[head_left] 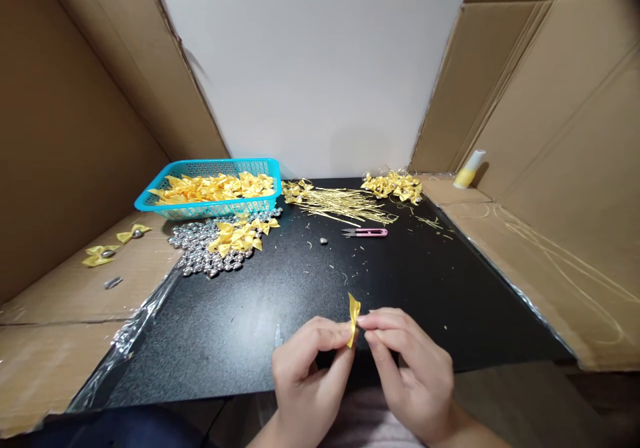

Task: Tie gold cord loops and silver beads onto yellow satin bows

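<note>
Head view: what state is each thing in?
Held bow: pinched in the left hand's closed grip
Right hand: close to the bow; whether holding anything, unclear
Turquoise basket: open-topped, holding many yellow bows
Silver pieces: loose, spread, some loose bows on top
Yellow strands: loose, heaped
Pink snips: lying unheld on the table
Thread cone: standing, partly yellow

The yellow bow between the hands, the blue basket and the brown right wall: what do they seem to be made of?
The bow: probably satin ribbon, given its soft sheen. The basket: likely smooth plastic, judging by its even colour and regular holes. The wall: apparently matte cardboard, with visible creases.
</note>
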A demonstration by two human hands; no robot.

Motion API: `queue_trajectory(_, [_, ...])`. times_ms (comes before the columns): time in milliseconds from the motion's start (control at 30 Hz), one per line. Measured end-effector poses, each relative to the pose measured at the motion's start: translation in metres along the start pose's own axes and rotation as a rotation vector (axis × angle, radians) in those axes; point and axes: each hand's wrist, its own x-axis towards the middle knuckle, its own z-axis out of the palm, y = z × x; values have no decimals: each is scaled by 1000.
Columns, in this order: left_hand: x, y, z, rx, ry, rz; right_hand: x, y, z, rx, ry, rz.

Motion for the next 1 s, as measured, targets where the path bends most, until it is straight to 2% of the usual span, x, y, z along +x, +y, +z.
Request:
queue_trajectory(333, [1, 1, -1, -6, -56, 126, -3, 2, -2, -23, -6, -8])
queue_trajectory(667, [-1, 0, -2, -18, -4, 132, -2, 3, -6, 30, -56, 149])
queue_trajectory(1000, [2, 2, -2, -6, 16, 139, 0, 3, -5, 21, -71, 113])
